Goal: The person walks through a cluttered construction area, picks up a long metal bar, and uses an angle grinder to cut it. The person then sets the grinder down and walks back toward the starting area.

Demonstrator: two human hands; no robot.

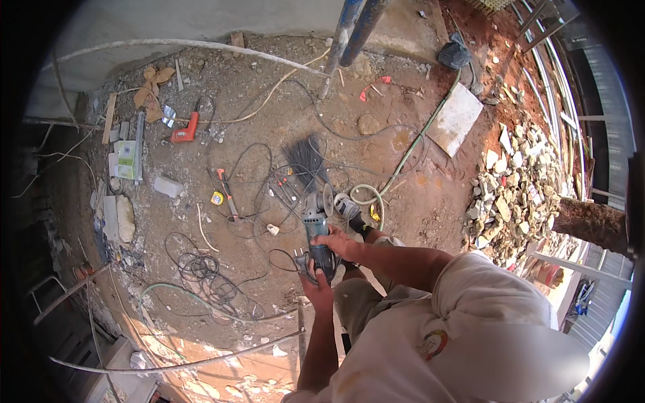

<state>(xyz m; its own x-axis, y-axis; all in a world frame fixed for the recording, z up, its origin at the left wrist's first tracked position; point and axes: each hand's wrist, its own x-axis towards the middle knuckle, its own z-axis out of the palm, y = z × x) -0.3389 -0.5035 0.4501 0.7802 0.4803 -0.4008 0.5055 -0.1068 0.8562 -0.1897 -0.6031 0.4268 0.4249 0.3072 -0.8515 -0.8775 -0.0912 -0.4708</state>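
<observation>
Both of my hands are closed on a teal and grey angle grinder (314, 232), held with its metal head and round disc (328, 199) away from me. My right hand (338, 242) wraps round the middle of its body. My left hand (317, 287) grips the rear end, where part of a dark cord also lies; its fingers are partly hidden. A dark plug (300, 258) hangs beside the left hand. Just beyond the disc lies a bundle of black bristles (306, 161). My shoe (347, 207) stands right of the disc.
Tangled black cable (208, 275) and a green hose (406, 158) cross the dirt. A red-orange power tool (185, 129), a yellow tape measure (217, 197) and orange-handled cutters (227, 195) lie left. Rubble (514, 188) is heaped right. Blue poles (354, 33) stand ahead; a flat board (455, 119) lies beyond.
</observation>
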